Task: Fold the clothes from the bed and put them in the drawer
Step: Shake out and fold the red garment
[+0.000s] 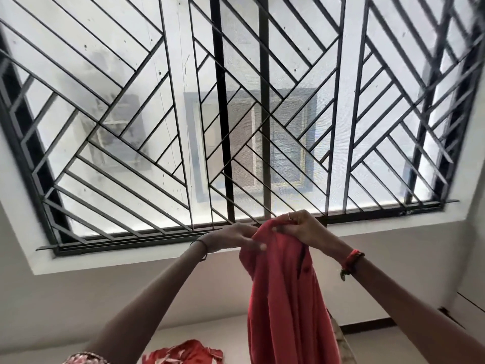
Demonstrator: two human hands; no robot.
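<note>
Head view shows both hands raised high in front of a window. The right hand (301,228) is curled around the top of a red garment (283,311) and bunches the fabric there; a ring sits on one finger. The left hand (231,239) is just beside it and pinches the left edge of the same garment between thumb and fingertips. The garment hangs down in the air from the two hands, and its lower end leaves the frame at the bottom. A thin black band (203,249) is on the left wrist, and a red thread band (351,261) is on the right wrist. At the bottom, left of the garment, lies a red cloth (183,352) with a pale pattern on a pale surface. Behind the hands is the window (131,74) with a black grille (265,101) of slanted bars, set in a white wall (78,298).
</note>
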